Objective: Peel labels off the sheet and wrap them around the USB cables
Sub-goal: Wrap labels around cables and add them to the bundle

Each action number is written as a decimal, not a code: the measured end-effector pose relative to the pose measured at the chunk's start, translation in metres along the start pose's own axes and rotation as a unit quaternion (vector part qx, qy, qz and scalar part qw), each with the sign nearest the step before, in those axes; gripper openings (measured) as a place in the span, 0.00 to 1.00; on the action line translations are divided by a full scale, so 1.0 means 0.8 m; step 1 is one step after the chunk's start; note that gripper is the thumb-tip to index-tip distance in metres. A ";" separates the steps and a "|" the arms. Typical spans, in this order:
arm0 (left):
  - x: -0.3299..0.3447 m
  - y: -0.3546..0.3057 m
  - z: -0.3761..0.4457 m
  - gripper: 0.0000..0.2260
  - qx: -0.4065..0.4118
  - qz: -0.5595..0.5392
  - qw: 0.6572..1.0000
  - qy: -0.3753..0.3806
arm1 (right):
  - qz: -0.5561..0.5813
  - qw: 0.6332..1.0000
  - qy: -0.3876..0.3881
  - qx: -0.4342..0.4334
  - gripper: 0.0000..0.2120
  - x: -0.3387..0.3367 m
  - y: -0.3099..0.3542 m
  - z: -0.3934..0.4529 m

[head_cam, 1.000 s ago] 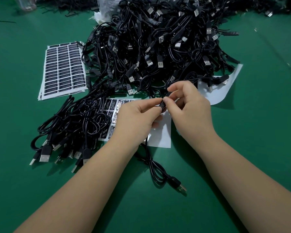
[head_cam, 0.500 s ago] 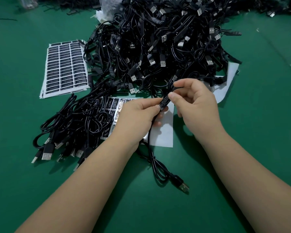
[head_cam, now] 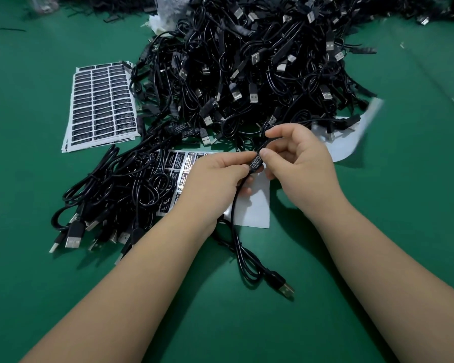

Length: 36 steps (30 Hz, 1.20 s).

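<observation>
Above the label sheet [head_cam: 252, 205], left hand [head_cam: 215, 179] and right hand [head_cam: 302, 163] pinching 1 labelled USB cable [head_cam: 256, 162], fingers curled

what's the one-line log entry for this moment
step: wrapping label on cable | left hand: pinches label | right hand: pinches cable | sheet: beneath

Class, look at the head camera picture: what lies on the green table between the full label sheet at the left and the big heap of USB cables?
Nothing: in the head view the full label sheet meets the heap of USB cables directly, cables overlapping its right edge.
</observation>
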<state>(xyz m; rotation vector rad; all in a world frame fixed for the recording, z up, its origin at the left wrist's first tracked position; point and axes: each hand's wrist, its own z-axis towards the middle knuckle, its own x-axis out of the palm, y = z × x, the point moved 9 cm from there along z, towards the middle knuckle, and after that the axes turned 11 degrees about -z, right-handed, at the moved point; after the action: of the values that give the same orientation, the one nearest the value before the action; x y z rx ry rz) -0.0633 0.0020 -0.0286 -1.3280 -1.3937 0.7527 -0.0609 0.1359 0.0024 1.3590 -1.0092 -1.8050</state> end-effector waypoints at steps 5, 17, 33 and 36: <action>-0.004 -0.002 0.001 0.09 0.014 -0.007 1.000 -0.015 | 0.001 1.000 0.004 -0.008 0.13 0.002 0.003 -0.002; -0.015 -0.003 0.004 0.11 0.050 0.014 0.996 -0.071 | -0.067 0.996 -0.044 -0.051 0.16 0.002 0.011 -0.009; -0.015 -0.005 0.004 0.13 0.072 0.025 0.995 -0.064 | -0.088 0.995 -0.036 0.031 0.06 -0.004 -0.015 0.004; -0.016 -0.004 0.004 0.11 0.062 0.012 0.996 -0.066 | 0.030 0.995 -0.027 0.092 0.12 -0.005 -0.026 0.003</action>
<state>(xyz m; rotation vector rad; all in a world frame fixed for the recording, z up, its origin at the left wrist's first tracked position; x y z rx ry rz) -0.0691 -0.0104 -0.0296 -1.2186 -1.4135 0.9418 -0.0629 0.1500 -0.0131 1.3793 -1.2577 -1.7480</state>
